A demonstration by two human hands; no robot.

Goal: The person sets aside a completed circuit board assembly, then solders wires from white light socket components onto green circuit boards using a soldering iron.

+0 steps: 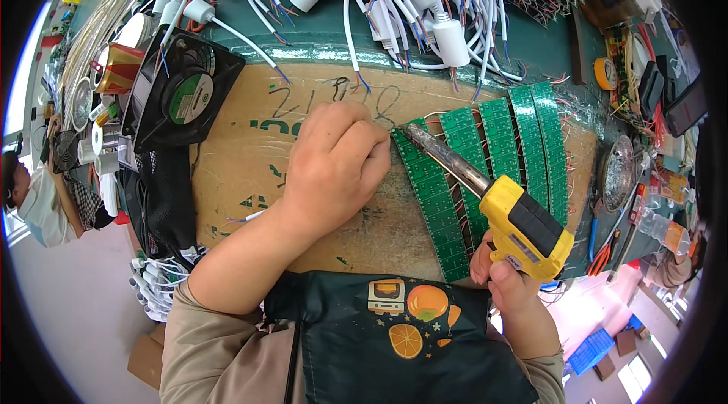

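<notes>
My right hand (509, 279) grips a yellow and black soldering gun (497, 207) by its handle. Its metal barrel slants up and left, with the tip at the top corner of the leftmost green circuit board strip (431, 203). Close to that tip, my left hand (337, 154) is closed with its fingers pinched together; whatever they hold is hidden behind them. Several more green board strips (497, 135) lie side by side to the right, with thin wires between them. A short white cable end (258, 215) pokes out beside my left forearm.
A brown cardboard sheet (235, 138) covers the work surface. White lamp sockets with cables (451, 44) pile up at the back. A black fan (186, 89) stands at left, next to a red and gold can (121, 66). At right are yellow tape (604, 73) and a metal dish (618, 169).
</notes>
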